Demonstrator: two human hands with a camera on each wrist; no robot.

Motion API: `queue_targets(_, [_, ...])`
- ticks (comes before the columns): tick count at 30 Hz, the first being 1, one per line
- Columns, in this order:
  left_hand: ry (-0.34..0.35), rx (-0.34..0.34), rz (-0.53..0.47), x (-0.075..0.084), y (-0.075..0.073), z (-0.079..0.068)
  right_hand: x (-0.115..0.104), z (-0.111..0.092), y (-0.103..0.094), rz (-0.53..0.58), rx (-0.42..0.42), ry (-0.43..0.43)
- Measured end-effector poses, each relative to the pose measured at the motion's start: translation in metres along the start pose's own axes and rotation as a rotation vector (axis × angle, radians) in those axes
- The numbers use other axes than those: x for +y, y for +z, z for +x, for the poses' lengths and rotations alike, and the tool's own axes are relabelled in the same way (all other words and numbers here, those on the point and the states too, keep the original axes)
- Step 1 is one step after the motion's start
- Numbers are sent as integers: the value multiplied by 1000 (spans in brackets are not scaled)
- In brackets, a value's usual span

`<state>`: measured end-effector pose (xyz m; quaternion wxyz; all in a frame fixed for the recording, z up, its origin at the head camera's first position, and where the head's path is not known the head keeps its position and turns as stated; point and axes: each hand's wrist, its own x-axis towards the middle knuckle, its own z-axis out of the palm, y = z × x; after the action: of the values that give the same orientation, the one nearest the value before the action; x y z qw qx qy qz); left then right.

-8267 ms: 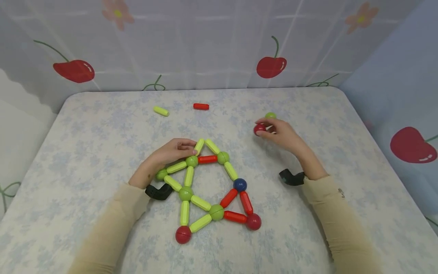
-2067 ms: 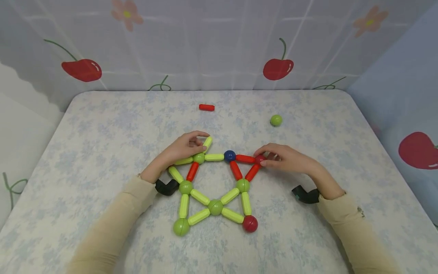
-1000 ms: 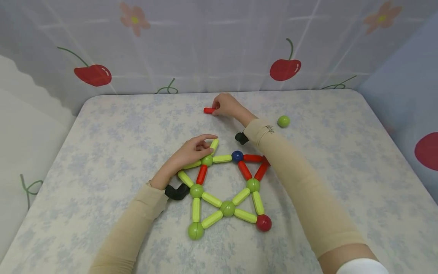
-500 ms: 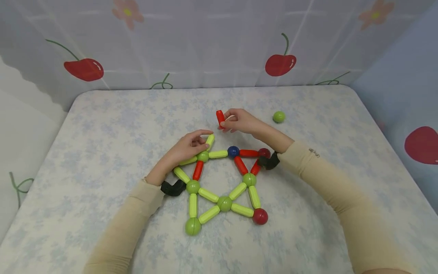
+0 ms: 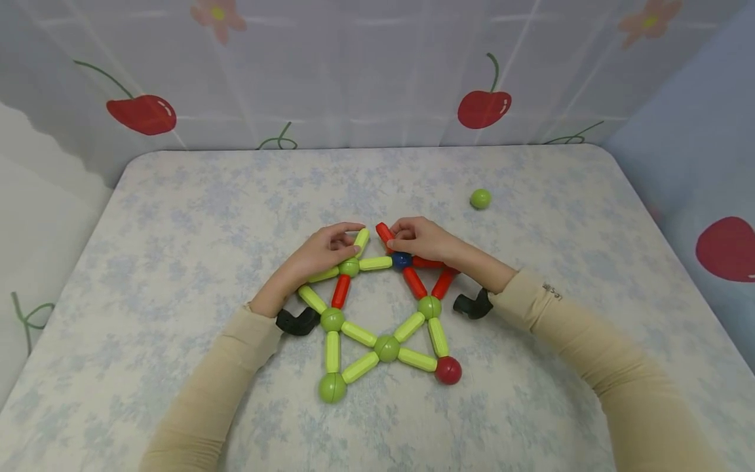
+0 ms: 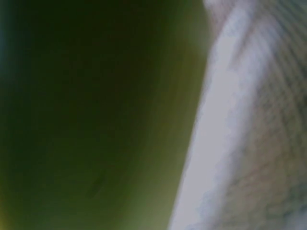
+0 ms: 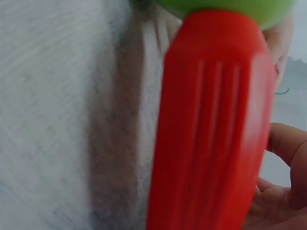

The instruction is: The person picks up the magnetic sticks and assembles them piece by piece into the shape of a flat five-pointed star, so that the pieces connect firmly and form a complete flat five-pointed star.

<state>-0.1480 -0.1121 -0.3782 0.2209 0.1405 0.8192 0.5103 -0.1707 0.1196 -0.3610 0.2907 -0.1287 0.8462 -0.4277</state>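
Note:
On the table lies a flat frame of magnetic rods and balls. My left hand [image 5: 318, 254] pinches a yellow-green magnetic rod [image 5: 362, 241] that slants up from a green ball [image 5: 349, 267] at the frame's back left. My right hand [image 5: 427, 239] holds a red magnetic rod [image 5: 384, 233] between thumb and fingers, its lower end at the blue ball [image 5: 402, 261]. The upper ends of both rods lean toward each other with a small gap. Close up in the right wrist view, another red rod [image 7: 211, 124] meets a green ball [image 7: 230, 7]. A green blur fills most of the left wrist view.
A loose green ball [image 5: 480, 198] sits at the back right. A red ball [image 5: 448, 370] and a green ball [image 5: 333, 388] form the frame's front corners. Black wrist cameras [image 5: 297, 321] hang low beside the frame. A patterned curtain [image 5: 354, 78] stands behind the table.
Since the earliest frame, the frame has been turned and the right hand's red ball joined to it. Lately the right hand took the red rod from the back and brought it to the blue ball.

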Motion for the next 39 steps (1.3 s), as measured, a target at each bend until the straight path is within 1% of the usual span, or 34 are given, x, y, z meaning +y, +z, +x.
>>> queue_targets(6, [12,-7,-12,0,0,1,1,-2,2,-1,15,-28])
queue_targets(11, [20,-22,-36,0,0,-1,1,-1,1,-22,-27,-39])
queue_targets(14, [5,-34,-52,15,-1,-9,0,0,1,-39,-47,-29])
queue_targets(18, [-3,-35,-55,35,-1,-20,-1,0,3,-60,-35,-27])
queue_targets(21, [-1,-34,-55,33,-1,-19,-1,-2,4,-76,-23,-30])
queue_targets(25, [0,-33,-58,17,1,-9,-1,-4,6,-112,-9,-45])
queue_targets(28, [6,-29,-63,5,2,-3,0,-6,6,-146,-8,-73])
queue_targets(31, [13,-25,-68,2,2,-2,1,-9,1,-179,0,-108])
queue_targets(33, [16,-24,-67,1,2,-2,1,-12,-10,-199,30,-143])
queue_targets(35, [19,-22,-61,1,2,-2,0,-15,-27,-220,109,-168])
queue_targets(36, [20,-21,-58,1,2,-2,1,-16,-37,-232,170,-176])
queue_targets(37, [21,-21,-55,1,2,-2,2,-16,-48,-252,247,-189])
queue_targets(39, [22,-20,-50,0,1,-3,8,-17,-72,-301,414,-181])
